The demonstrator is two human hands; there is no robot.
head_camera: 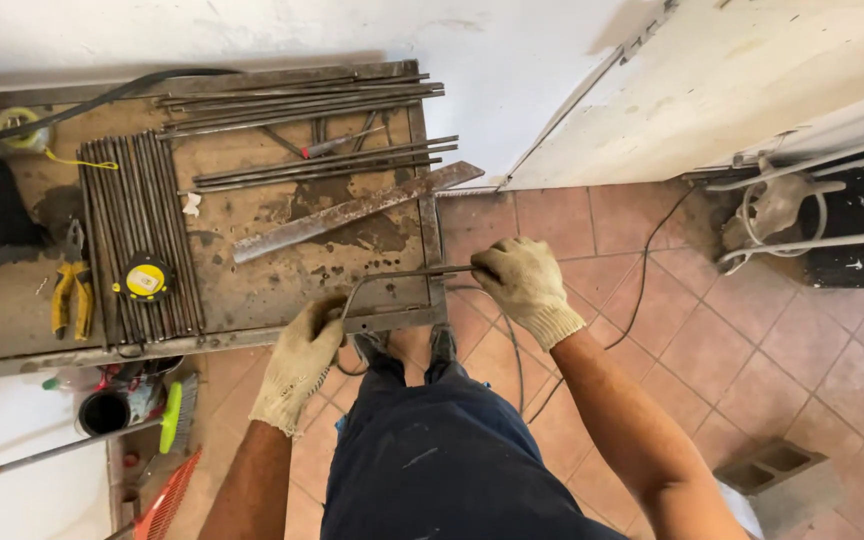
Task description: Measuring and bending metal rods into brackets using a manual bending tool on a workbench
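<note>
Both of my hands wear pale work gloves. My right hand (522,283) grips the free end of a thin steel rod (407,273) that runs left over the workbench corner and curves down. My left hand (302,357) is closed on the bent lower part of that rod at the front edge of the rusty metal workbench (252,290). The rod forms a rounded bend between the two hands.
On the bench lie a row of straight rods (137,235) with a yellow tape measure (146,279) on top, yellow-handled pliers (73,295), a flat rusty bar (352,212) and more rods at the back. Cables trail over the tiled floor. A concrete block (777,475) sits lower right.
</note>
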